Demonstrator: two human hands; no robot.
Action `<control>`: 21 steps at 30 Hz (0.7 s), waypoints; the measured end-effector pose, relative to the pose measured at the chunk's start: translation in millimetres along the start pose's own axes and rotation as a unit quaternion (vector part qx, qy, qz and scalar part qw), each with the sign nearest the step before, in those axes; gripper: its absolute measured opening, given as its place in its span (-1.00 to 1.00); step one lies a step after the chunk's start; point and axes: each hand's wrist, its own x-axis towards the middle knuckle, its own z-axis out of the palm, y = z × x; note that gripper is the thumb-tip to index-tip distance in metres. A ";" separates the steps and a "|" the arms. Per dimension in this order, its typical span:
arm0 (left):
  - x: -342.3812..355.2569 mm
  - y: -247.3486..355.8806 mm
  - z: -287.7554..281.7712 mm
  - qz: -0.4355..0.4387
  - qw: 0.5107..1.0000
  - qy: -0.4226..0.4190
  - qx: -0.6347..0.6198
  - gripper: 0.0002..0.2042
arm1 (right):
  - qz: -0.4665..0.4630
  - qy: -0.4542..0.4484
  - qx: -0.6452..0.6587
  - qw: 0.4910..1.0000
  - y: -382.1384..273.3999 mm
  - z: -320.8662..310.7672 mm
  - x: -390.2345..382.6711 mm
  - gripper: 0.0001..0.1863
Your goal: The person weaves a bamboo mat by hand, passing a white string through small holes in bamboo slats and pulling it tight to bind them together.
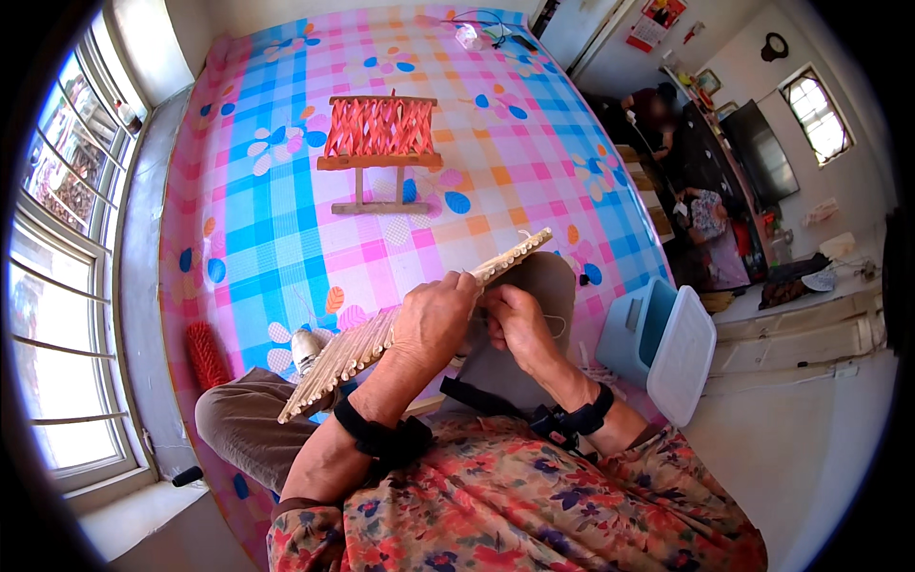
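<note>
A flat panel of pale stalks [348, 355], laid side by side with their cut ends showing, slants across my lap from lower left to upper right. My left hand [431, 319] is closed over its upper edge, right of the middle. Just beside it, my right hand [519, 326] is closed close against the panel, fingertips pinched together; what they hold, if anything, is hidden. A thin pale thread [558, 327] loops out by my right hand. Another light strand [525, 234] curls off the panel's far right end. The underside is out of sight.
A wooden stand with red lattice strips [381, 131] stands ahead on the checked sheet [286, 210]. A red bristly roll [205, 355] lies at left, near the barred window [71, 286]. At right sits a blue bin [624, 324] with its white lid [683, 357] leaning. Two people [658, 114] are beyond.
</note>
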 end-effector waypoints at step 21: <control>-7.2 10.2 6.0 -0.006 0.999 -0.004 0.033 -0.87 | 0.014 -0.035 0.062 0.997 13.5 -8.2 13.5 -0.78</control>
